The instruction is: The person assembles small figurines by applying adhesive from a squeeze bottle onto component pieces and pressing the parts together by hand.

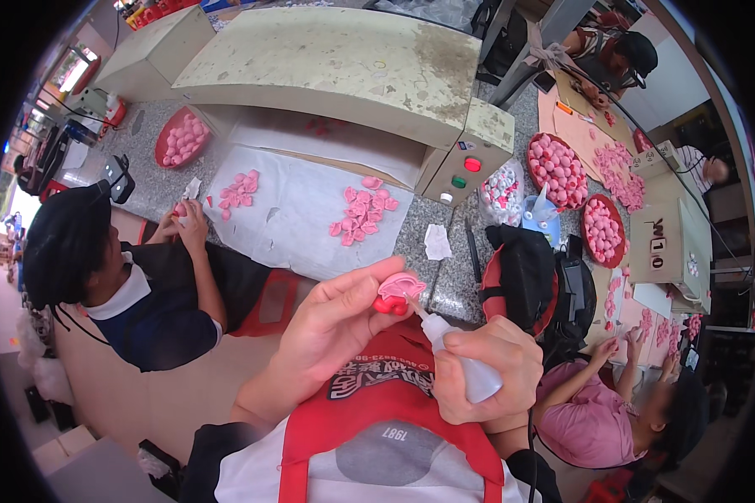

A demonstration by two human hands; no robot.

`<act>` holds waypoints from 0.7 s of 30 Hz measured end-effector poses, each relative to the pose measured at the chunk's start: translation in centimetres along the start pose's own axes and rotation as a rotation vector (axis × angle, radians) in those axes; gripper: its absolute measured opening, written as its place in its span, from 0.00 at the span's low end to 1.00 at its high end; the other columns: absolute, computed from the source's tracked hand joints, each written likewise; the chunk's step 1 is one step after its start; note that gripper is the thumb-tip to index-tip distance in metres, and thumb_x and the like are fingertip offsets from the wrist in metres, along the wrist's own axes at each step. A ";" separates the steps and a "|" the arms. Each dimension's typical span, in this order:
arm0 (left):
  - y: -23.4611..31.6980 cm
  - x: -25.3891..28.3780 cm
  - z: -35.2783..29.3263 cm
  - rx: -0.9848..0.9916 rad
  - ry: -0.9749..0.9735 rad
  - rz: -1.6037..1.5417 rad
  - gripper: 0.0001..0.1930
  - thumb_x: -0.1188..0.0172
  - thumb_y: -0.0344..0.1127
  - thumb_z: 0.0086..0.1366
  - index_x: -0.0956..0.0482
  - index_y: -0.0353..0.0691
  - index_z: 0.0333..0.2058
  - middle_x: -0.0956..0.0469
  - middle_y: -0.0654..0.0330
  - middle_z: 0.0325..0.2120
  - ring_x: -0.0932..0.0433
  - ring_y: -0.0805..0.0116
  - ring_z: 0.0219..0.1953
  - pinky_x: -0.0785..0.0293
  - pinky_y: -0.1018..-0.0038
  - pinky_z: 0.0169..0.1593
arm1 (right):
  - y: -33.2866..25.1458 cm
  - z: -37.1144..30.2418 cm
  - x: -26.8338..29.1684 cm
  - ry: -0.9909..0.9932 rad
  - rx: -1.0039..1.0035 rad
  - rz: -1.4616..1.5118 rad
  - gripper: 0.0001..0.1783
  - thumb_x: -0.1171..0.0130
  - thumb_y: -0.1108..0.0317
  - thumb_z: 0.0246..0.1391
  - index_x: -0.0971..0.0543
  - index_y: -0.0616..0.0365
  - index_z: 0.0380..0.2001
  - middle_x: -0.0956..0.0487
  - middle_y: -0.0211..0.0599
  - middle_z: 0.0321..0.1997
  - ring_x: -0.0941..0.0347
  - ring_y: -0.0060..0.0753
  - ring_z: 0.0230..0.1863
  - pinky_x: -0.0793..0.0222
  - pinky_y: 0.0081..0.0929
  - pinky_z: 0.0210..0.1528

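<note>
pink-red piece [397, 292] at tips of left grip [330, 318]

One scuffed cream machine [327, 75] is standing at twelve o'clock; one black bag [527, 270] with red trim is lying at three; one dark-shirted co-worker [155, 314] is sitting at nine; one pink-shirted co-worker [589, 415] is working at four.

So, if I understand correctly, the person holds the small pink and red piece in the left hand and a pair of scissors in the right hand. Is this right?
Not quite: in the head view, the right hand holds a white squeeze bottle, not scissors. The left hand does hold the small pink and red piece.
</note>
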State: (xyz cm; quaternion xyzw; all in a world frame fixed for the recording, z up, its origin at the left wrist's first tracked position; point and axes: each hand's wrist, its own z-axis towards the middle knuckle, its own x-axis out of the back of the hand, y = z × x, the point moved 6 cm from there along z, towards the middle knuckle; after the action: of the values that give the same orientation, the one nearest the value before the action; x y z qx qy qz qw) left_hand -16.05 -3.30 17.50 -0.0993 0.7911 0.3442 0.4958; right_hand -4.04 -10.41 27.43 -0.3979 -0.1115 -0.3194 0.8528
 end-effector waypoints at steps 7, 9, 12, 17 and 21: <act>-0.1 0.2 -0.2 0.000 -0.021 -0.077 0.20 0.51 0.34 0.61 0.38 0.32 0.51 0.34 0.46 0.48 0.31 0.55 0.48 0.34 0.64 0.53 | -0.2 -0.2 0.3 0.016 0.062 -0.005 0.18 0.39 0.78 0.30 0.29 0.62 0.31 0.26 0.31 0.19 0.33 0.25 0.13 0.39 0.18 0.15; 0.0 -0.2 -0.1 0.003 -0.040 -0.075 0.21 0.52 0.35 0.62 0.39 0.30 0.51 0.33 0.48 0.46 0.30 0.59 0.47 0.34 0.65 0.53 | -0.2 -0.2 0.6 0.040 0.046 -0.019 0.18 0.39 0.78 0.30 0.29 0.62 0.31 0.26 0.31 0.19 0.33 0.24 0.13 0.39 0.18 0.15; -0.1 -0.3 0.0 0.005 -0.054 -0.079 0.21 0.53 0.36 0.63 0.39 0.29 0.51 0.31 0.51 0.45 0.30 0.62 0.46 0.34 0.67 0.53 | 0.0 -0.5 0.6 0.064 0.023 -0.037 0.13 0.46 0.76 0.34 0.30 0.62 0.29 0.27 0.35 0.19 0.36 0.28 0.12 0.40 0.20 0.15; 0.0 -0.2 0.2 0.007 -0.060 -0.087 0.20 0.53 0.36 0.63 0.39 0.29 0.51 0.31 0.50 0.45 0.30 0.62 0.47 0.33 0.67 0.53 | 0.1 -0.3 0.4 0.071 0.024 -0.024 0.12 0.46 0.77 0.33 0.30 0.63 0.28 0.27 0.36 0.19 0.36 0.28 0.12 0.40 0.20 0.16; 0.3 -0.1 0.2 -0.018 -0.066 -0.099 0.20 0.53 0.35 0.63 0.39 0.29 0.51 0.32 0.50 0.45 0.31 0.61 0.47 0.33 0.67 0.53 | 0.1 -0.2 0.4 0.059 0.017 -0.021 0.12 0.46 0.77 0.33 0.30 0.63 0.28 0.27 0.36 0.19 0.36 0.28 0.12 0.40 0.20 0.16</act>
State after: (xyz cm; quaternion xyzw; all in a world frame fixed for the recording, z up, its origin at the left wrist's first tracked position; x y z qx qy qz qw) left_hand -15.96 -2.97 17.66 -0.1312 0.7655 0.3294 0.5369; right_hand -3.69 -10.64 27.42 -0.3798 -0.0933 -0.3389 0.8557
